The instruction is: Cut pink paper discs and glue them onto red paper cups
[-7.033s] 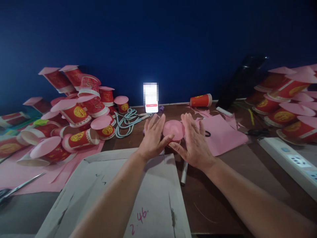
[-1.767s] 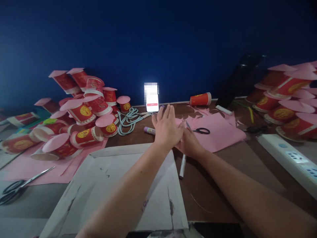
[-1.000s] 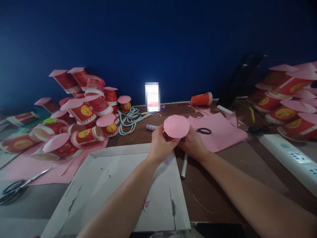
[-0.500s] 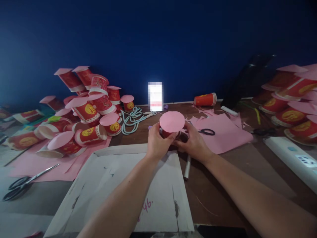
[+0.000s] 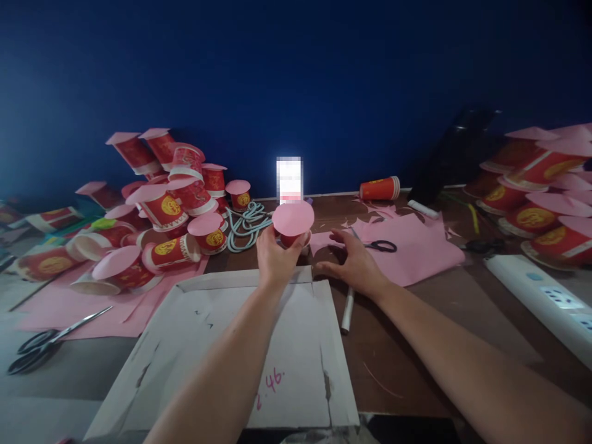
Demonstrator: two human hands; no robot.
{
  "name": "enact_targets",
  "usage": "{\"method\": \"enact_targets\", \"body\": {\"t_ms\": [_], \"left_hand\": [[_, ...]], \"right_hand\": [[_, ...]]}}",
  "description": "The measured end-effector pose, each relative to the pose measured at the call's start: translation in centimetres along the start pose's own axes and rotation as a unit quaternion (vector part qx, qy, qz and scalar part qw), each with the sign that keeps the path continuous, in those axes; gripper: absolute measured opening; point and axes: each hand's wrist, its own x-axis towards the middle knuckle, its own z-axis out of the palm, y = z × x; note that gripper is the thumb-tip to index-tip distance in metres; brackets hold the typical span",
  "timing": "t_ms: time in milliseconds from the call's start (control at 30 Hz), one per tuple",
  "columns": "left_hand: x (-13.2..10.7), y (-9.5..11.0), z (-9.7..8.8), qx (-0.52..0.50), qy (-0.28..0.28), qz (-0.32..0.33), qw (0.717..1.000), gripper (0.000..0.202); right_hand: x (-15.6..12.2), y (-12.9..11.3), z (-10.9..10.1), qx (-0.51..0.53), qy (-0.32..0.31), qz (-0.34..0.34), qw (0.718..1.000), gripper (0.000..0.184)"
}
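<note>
After gripping w/ both, now clamping cup (image 5: 291,238) w/ left hand (image 5: 276,258) only, right hand (image 5: 355,266) off & splayed beside, so lid (image 5: 293,217) prob stuck.

I log cup (image 5: 291,238): red, paper cap (image 5: 293,217) pink | cup pile (image 5: 161,206): red, gold emblems (white rims) | sheet (image 5: 416,250): pink | scissors (image 5: 386,246): black handles | cord (image 5: 243,222): pale teal | wall (image 5: 296,74): deep blue | board (image 5: 222,345): grey-white, pink numerals

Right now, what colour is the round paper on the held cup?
Pink: the round paper tops a red cup. Best in the head view.
</note>
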Motion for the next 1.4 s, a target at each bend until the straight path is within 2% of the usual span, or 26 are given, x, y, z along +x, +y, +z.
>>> {"method": "enact_targets", "body": {"t_ms": [133, 233, 367, 400, 533, 600, 700, 833, 1000, 1133, 1300, 1400], "left_hand": [[0.9, -0.5, -0.9, 0.030, 0.038, -0.007, 0.999, 0.063], [1.5, -1.2, -2.5, 0.079, 0.082, 0.024, 0.993, 0.062], [3.2, -2.9, -6.1, 0.172, 0.194, 0.051, 0.964, 0.069], [3.8, -3.4, -7.2, 0.190, 0.227, 0.047, 0.954, 0.072], [6.5, -4.7, -10.9, 0.239, 0.288, -0.010, 0.927, 0.072], [7.4, -4.9, -12.1, 0.259, 0.281, -0.043, 0.923, 0.071], [8.1, -4.6, -12.8, 0.284, 0.223, -0.088, 0.928, 0.070], [8.1, -4.0, -12.9, 0.313, 0.187, -0.136, 0.921, 0.068], [8.3, -3.7, -12.9, 0.338, 0.161, -0.146, 0.916, 0.066], [8.4, -4.0, -13.0, 0.345, 0.159, -0.146, 0.914, 0.068], [8.1, -4.8, -13.0, 0.353, 0.183, -0.144, 0.906, 0.078], [7.7, -5.3, -13.2, 0.353, 0.188, -0.142, 0.905, 0.076]], "right_hand": [[0.1, -0.2, -0.1, -0.013, -0.014, 0.012, 1.000, 0.090], [0.0, -0.2, -0.2, -0.032, -0.024, 0.007, 0.999, 0.085], [0.0, -0.4, -0.3, -0.068, -0.029, -0.017, 0.997, 0.075], [0.0, -0.4, -0.3, -0.075, -0.029, -0.022, 0.996, 0.074], [0.0, -0.5, -0.2, -0.102, -0.030, -0.028, 0.994, 0.072], [0.1, -0.5, -0.1, -0.112, -0.030, -0.029, 0.993, 0.071], [0.1, -0.6, -0.1, -0.124, -0.034, -0.031, 0.991, 0.068], [0.1, -0.6, -0.2, -0.128, -0.037, -0.042, 0.990, 0.061], [0.2, -0.7, -0.2, -0.128, -0.043, -0.046, 0.990, 0.060], [0.2, -0.8, -0.4, -0.132, -0.045, -0.047, 0.989, 0.060], [0.1, -0.7, -0.3, -0.127, -0.040, -0.051, 0.990, 0.059], [0.1, -0.6, -0.2, -0.124, -0.039, -0.049, 0.990, 0.058]]}}
